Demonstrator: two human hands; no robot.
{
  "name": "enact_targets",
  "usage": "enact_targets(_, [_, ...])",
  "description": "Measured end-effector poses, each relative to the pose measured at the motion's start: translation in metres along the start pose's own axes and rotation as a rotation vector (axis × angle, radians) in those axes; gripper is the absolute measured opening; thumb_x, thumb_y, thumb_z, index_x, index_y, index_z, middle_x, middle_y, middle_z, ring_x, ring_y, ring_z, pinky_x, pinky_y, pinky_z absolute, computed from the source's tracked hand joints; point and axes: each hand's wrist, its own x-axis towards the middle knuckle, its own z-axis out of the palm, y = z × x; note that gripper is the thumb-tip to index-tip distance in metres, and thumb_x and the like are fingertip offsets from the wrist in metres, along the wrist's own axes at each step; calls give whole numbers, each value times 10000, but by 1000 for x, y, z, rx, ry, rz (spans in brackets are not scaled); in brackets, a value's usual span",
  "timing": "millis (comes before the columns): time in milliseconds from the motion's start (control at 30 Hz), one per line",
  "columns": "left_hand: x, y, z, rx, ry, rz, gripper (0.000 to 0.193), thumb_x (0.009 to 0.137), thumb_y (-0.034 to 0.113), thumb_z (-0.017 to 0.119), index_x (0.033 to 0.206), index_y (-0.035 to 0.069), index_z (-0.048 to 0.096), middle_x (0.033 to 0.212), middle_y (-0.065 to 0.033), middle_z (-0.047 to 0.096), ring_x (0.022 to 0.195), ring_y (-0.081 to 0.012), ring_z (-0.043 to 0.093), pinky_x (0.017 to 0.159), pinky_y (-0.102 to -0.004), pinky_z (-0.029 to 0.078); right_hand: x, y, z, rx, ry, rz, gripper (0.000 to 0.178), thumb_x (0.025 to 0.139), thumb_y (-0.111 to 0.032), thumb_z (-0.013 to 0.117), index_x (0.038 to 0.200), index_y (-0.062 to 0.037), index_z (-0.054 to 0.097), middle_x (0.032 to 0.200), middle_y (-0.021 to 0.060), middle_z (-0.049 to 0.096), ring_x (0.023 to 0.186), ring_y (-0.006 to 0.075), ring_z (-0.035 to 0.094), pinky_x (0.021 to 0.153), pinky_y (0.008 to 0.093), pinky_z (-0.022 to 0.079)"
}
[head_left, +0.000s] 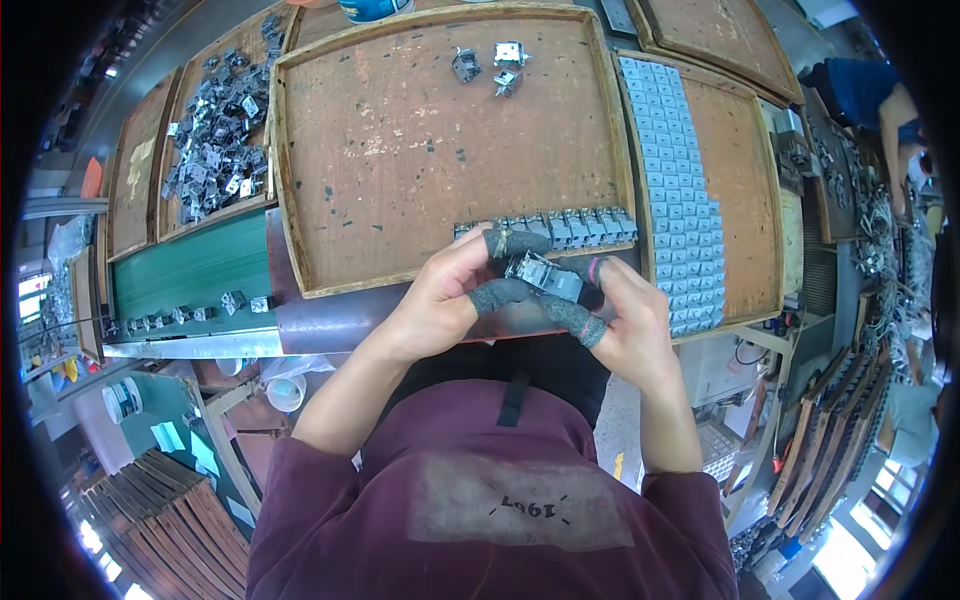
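Observation:
A small boxy metal part [550, 279], silver with a dark end, is held just over the near edge of the wooden tray [425, 277]. My left hand [445, 292] pinches its left end between thumb and forefinger. On its right end, the thumb and fingers of my right hand [636, 318] are closed. Grey fabric sleeves cover the gripping fingers of both hands. Right behind my fingers, a row of similar metal parts [575, 229] lines the tray's near right side; my left fingers hide some of its left end.
Three loose parts [508, 54] lie at the tray's far side. To the left sit a heap of metal parts [215, 140] and a green belt [190, 262] carrying several pieces. A right-hand tray holds rows of light grey blocks [680, 200]. Another person [868, 92] works at far right.

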Motion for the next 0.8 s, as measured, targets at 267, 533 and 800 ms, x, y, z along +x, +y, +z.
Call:
enact_targets(267, [6,-11,24,336,126,142,569,788,-134,507,1340,1,552,1305,-155,507,1262,-307,501,1059,-358,413,2,11,16,-297,89,-174,306,707,-21,770,980,24,638,810,141,600,712,342,622,631,412,513])
enact_targets(533, [0,-32,35,997,312,326,775,708,15,744,1427,-15,456,1345,-227,507,1195,-372,531,984,-419,465,-4,5,33,-311,106,-118,327,745,-55,774,1034,28,645,886,173,637,790,358,655,659,406,525])
enact_targets(800, [12,-20,29,648,125,454,717,715,159,823,1353,-33,557,1123,-153,612,1008,-304,624,890,-402,512,11,17,15,266,-292,251,495,755,-407,810,936,11,618,803,196,662,730,380,672,622,412,508])
